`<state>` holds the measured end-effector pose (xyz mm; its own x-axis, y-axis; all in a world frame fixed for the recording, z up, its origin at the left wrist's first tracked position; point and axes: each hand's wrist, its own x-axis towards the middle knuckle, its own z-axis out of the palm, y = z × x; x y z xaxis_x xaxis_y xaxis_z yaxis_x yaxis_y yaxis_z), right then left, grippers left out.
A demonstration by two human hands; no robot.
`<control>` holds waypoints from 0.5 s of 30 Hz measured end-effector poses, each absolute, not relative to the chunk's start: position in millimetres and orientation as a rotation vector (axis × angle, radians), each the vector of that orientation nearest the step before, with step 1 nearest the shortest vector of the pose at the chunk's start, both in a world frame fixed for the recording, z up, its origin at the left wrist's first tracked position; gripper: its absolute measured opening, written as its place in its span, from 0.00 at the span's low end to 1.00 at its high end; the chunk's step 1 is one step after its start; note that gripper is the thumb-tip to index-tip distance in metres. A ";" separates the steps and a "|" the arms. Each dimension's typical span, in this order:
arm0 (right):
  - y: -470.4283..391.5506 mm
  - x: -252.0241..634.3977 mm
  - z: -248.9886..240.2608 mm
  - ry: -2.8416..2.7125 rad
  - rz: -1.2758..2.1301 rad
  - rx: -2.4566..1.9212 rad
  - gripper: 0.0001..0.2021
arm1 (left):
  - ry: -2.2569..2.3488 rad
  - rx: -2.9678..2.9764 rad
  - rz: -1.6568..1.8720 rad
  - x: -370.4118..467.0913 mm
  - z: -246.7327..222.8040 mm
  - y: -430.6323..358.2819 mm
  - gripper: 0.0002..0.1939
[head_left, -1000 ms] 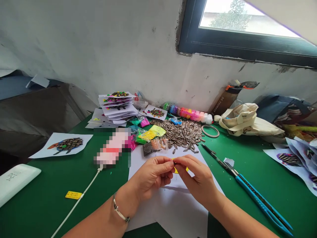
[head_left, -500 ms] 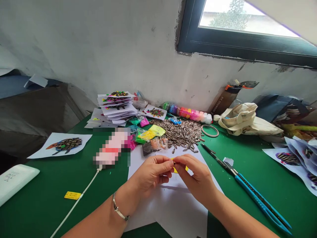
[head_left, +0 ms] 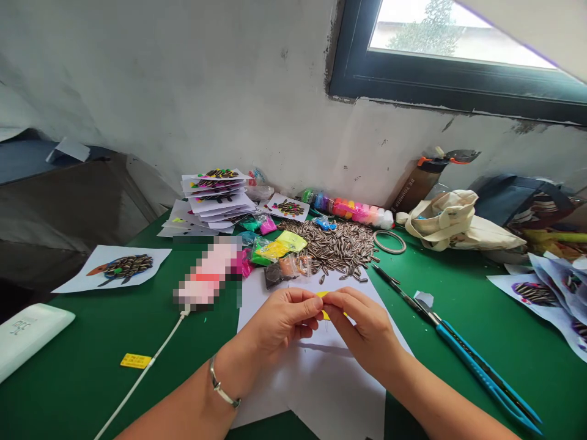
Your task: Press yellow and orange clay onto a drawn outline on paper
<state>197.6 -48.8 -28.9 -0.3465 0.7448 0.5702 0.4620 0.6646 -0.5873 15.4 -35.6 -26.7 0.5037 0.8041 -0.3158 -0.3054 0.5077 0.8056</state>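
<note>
My left hand (head_left: 288,318) and my right hand (head_left: 360,318) meet above white paper (head_left: 316,391), thumbs and forefingers pinched together. Whatever sits between the fingertips is too small and too covered to make out. Just behind the right fingers shows a flat yellow piece (head_left: 326,315), mostly hidden by that hand; it seems to lie on the paper. Beyond the hands are a heap of striped sunflower seeds (head_left: 339,241) and small bags of coloured clay, among them a yellow bag (head_left: 279,245), an orange bag (head_left: 293,267) and a black lump (head_left: 274,276).
To the right lie blue-handled tweezers (head_left: 486,366), a pen (head_left: 389,278) and a roll of tape (head_left: 389,242). At left are a seed picture (head_left: 123,269), a white power bank (head_left: 34,339) and a cable (head_left: 137,379). Stacked pictures (head_left: 220,205) and a cloth bag (head_left: 458,223) stand farther back.
My hands keep the same pinch in nearly the same spot, with only a slight shift of the fingers. The whole view has drifted a few pixels.
</note>
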 end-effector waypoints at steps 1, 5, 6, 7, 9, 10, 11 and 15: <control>-48.4 197.7 -29.0 -2.010 0.407 -0.934 0.07 | 0.773 0.760 0.754 15.4 -26.5 -35.6 0.15; -47.6 197.9 -28.9 -2.026 0.391 -0.930 0.07 | 0.798 0.781 0.759 16.3 -25.0 -36.5 0.15; -47.6 198.0 -28.8 -2.028 0.385 -0.931 0.07 | 0.804 0.779 0.762 16.6 -24.6 -36.6 0.16; -47.8 198.0 -28.7 -2.030 0.379 -0.934 0.07 | 0.811 0.775 0.766 16.9 -24.2 -36.7 0.16; -48.5 198.2 -28.7 -2.032 0.372 -0.943 0.08 | 0.827 0.771 0.766 17.5 -23.4 -36.7 0.16; -48.8 198.3 -28.8 -2.032 0.369 -0.947 0.08 | 0.831 0.774 0.764 17.8 -23.1 -36.6 0.16; -49.1 198.4 -28.9 -2.030 0.370 -0.950 0.07 | 0.833 0.776 0.764 17.9 -22.7 -36.4 0.16; -49.4 198.5 -28.9 -2.021 0.403 -0.963 0.07 | 0.838 0.784 0.761 18.1 -20.5 -36.0 0.16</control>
